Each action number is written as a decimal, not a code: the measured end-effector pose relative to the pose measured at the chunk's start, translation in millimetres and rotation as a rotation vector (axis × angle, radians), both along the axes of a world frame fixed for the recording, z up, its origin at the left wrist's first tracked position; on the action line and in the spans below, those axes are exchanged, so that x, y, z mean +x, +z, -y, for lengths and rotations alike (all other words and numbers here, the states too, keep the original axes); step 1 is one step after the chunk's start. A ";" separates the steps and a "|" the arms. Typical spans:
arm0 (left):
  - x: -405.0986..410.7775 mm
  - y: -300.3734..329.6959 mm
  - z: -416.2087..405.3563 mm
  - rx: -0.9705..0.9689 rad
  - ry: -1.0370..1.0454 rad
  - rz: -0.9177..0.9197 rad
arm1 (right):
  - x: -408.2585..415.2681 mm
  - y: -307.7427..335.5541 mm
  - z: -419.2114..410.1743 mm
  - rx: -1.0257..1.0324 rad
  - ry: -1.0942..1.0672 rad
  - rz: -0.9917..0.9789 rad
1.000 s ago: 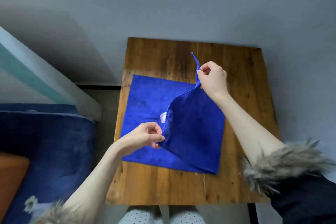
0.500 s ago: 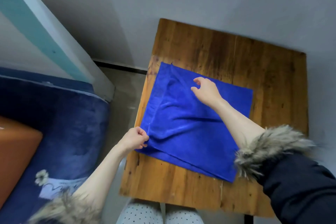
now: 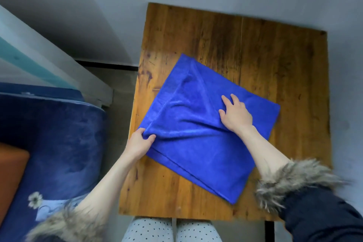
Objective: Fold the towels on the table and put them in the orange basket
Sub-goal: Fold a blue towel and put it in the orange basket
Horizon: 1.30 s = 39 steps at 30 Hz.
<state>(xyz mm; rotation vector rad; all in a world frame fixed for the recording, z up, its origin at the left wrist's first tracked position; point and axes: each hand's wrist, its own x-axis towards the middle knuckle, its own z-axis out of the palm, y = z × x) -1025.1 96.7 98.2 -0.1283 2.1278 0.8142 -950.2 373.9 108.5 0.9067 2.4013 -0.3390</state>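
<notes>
A blue towel [image 3: 196,143], folded over once, lies skewed on the wooden table [image 3: 255,55]. My left hand [image 3: 140,142] pinches the towel's near-left corner at the table's left edge, bunching the cloth. My right hand [image 3: 234,114] lies flat on the towel's upper middle with fingers spread, pressing it down. A part of the orange basket [image 3: 9,173] shows at the far left edge of the view, on the blue cushion.
A dark blue cushioned seat [image 3: 59,143] stands left of the table, with a white and teal frame [image 3: 49,68] behind it. A grey wall runs behind the table. My knees in dotted trousers [image 3: 169,230] sit under the table's near edge.
The lifted right half of the towel was brought over to the left and laid down. My right hand let go and now presses flat; my left hand now pinches the towel's left corner.
</notes>
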 end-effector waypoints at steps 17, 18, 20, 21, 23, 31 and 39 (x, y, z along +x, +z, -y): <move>-41.3 -11.5 -110.5 0.011 -0.379 -0.257 | 153.3 1.3 5.9 -0.044 -0.375 0.039; -38.7 -10.5 -112.8 0.018 -0.374 -0.263 | 156.2 -0.5 4.8 -0.050 -0.381 0.044; -33.4 -8.2 -111.8 0.054 -0.321 -0.253 | 155.8 -1.8 -3.1 -0.057 -0.416 0.047; -32.0 -7.8 -109.6 0.088 -0.284 -0.247 | 152.9 -1.7 -9.8 -0.053 -0.444 0.029; -30.2 -8.6 -104.6 0.150 -0.240 -0.267 | 144.2 -1.6 -26.9 -0.011 -0.500 -0.071; -28.1 -11.9 -97.0 0.264 -0.033 -0.303 | 83.4 -16.7 -98.1 -0.013 -0.469 -0.518; -22.5 6.1 -94.0 0.428 0.148 -0.176 | 85.2 -22.4 -105.2 0.046 -0.297 -0.508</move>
